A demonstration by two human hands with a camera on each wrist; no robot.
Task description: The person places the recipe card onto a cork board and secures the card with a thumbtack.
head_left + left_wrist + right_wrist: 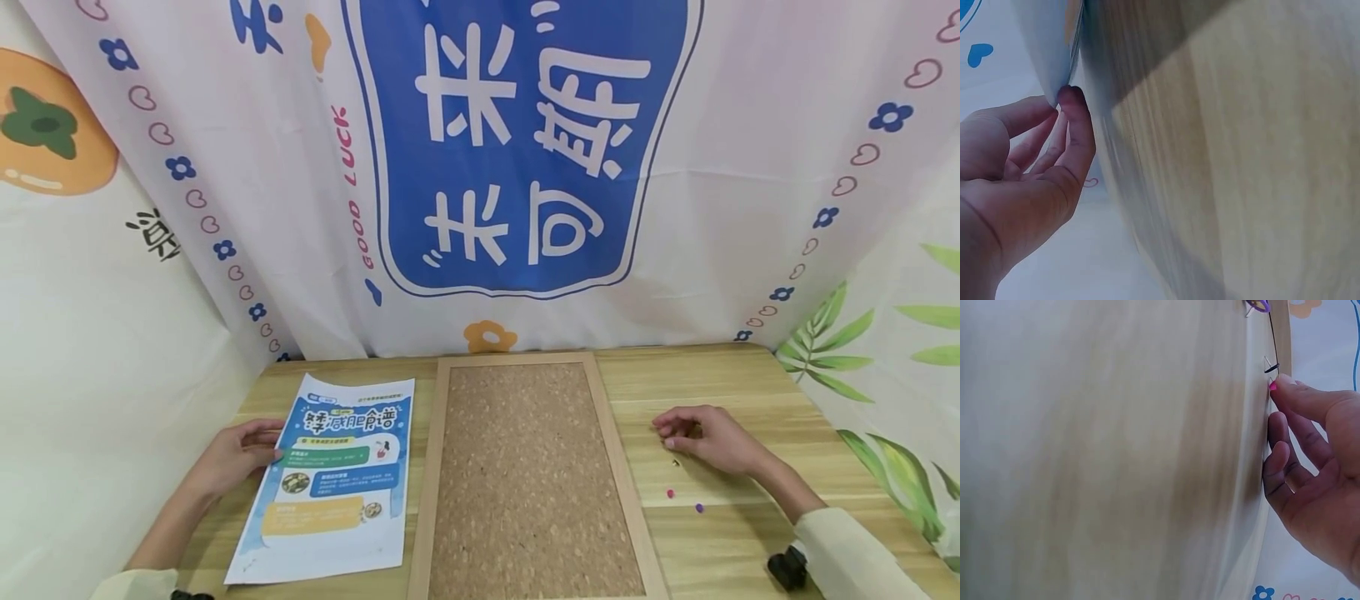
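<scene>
The person's left hand [238, 454] pinches the left edge of a printed sheet [330, 553], which lies on the counter [720, 562] beside a cork board [536, 475]. Across the board, the right hand [712, 437] seems to pinch a partly hidden pink pin [1272, 386]; near it sit a red pin [671, 494] and a purple pin [700, 507].

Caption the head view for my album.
Left hand pinching a printed sheet, right hand near colorful pins, corkboard between.
</scene>
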